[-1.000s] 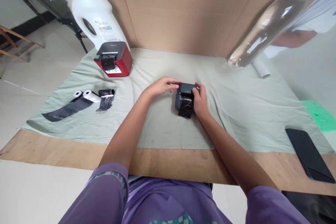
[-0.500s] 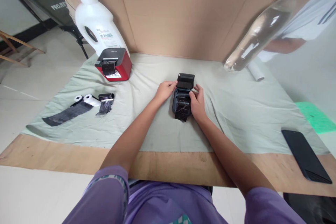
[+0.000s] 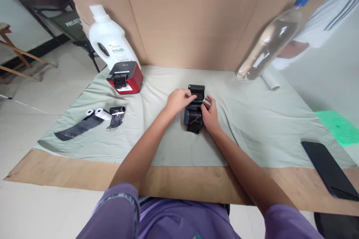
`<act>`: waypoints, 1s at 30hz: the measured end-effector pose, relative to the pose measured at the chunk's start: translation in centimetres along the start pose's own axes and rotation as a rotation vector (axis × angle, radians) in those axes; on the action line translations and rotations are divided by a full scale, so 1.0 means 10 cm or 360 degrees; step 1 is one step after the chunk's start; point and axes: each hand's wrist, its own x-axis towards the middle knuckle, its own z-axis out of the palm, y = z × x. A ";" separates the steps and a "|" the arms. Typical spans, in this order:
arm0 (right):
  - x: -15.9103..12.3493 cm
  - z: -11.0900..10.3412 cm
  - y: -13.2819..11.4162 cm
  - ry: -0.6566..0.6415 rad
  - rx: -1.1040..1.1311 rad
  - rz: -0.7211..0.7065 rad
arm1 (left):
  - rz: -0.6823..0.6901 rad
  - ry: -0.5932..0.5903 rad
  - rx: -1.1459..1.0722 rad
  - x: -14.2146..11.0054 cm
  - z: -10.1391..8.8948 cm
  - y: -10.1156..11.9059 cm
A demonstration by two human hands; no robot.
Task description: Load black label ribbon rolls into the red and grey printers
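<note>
left hand point(image 3: 179, 101) has come in from the lid's point(image 3: 199, 89) side to its lower part; whether it pinches anything, i cannot tell. right hand point(image 3: 211, 116) rests loosely open, thumb on the black printer's point(image 3: 193, 107) right rim. the printer sits mid-cloth point(image 3: 165, 145): opening looks done, lid not yet shut, film point(image 3: 194, 120) hanging out front. the bottle point(image 3: 270, 46) holds clear liquid; the jug's point(image 3: 108, 39) contents are hidden.

This looks like a simple workroom to me, because I see a wooden table point(image 3: 84, 171) with a cloth point(image 3: 168, 153), a cardboard wall point(image 3: 185, 18) and a chair point(image 3: 71, 28).
</note>
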 end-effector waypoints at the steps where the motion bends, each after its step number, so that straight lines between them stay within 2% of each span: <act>1: 0.00 0.00 0.00 0.0003 -0.0003 0.0005 | 0.0071 -0.0139 0.0056 -0.01 -0.04 0.06; 3: 0.01 0.00 0.01 0.0009 -0.0018 0.0012 | 0.0095 -0.0397 0.0178 0.00 -0.09 0.17; 5: 0.01 0.00 0.02 0.0008 -0.0017 0.0008 | 0.0044 -0.0566 0.0308 0.04 -0.10 0.27; 9: 0.02 -0.01 0.06 0.0020 -0.0026 -0.0015 | 0.0004 -0.0685 0.0526 0.17 -0.05 0.44; 11: 0.03 -0.01 0.08 0.0025 -0.0048 -0.0040 | 0.0026 -0.0665 0.0547 0.20 -0.04 0.50; 14: 0.04 -0.02 0.10 -0.0004 -0.0041 -0.0093 | 0.0176 -0.0589 0.0615 0.17 -0.08 0.52; 18: 0.05 -0.02 0.12 -0.0052 -0.0003 -0.0128 | 0.0370 -0.0429 0.0801 0.03 -0.15 0.37; 21: 0.06 -0.01 0.13 -0.0085 0.0004 -0.0130 | 0.0415 -0.0347 0.0787 -0.02 -0.15 0.24; 30: 0.09 -0.02 0.19 -0.0076 -0.0040 -0.0128 | 0.0488 -0.0438 0.0709 0.11 -0.16 0.20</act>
